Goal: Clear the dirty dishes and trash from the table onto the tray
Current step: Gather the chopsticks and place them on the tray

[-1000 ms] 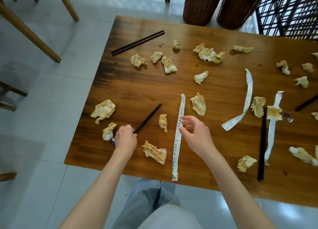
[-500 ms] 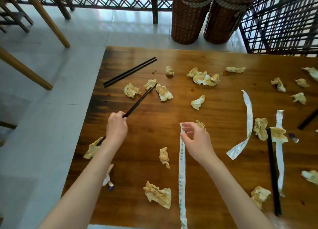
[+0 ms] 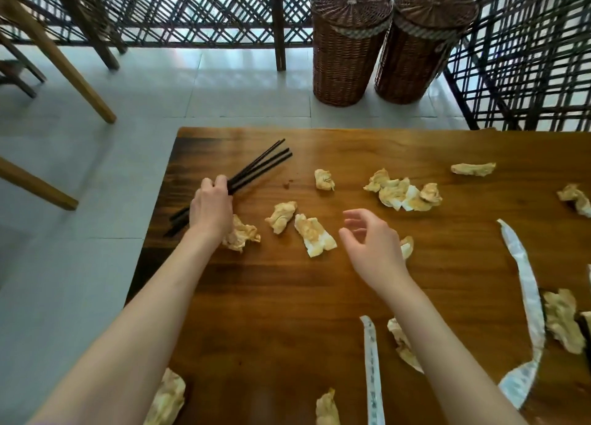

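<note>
My left hand grips three black chopsticks near the far left corner of the wooden table; their tips point away to the right. My right hand hovers over the table's middle, fingers spread and holding nothing. Several crumpled, stained napkins lie around, one right beside my left wrist, another just left of my right hand. A white chopstick wrapper lies near the front edge and a longer curved wrapper at the right. No tray is in view.
Two lidded wicker baskets stand on the tiled floor beyond the table, in front of a dark lattice screen. Wooden chair legs stand at the left. More napkins are scattered across the far side.
My left hand carried its single chopstick to the far left corner and now holds it together with the pair that lay there. My right hand let go of the white wrapper and lifted, open.
</note>
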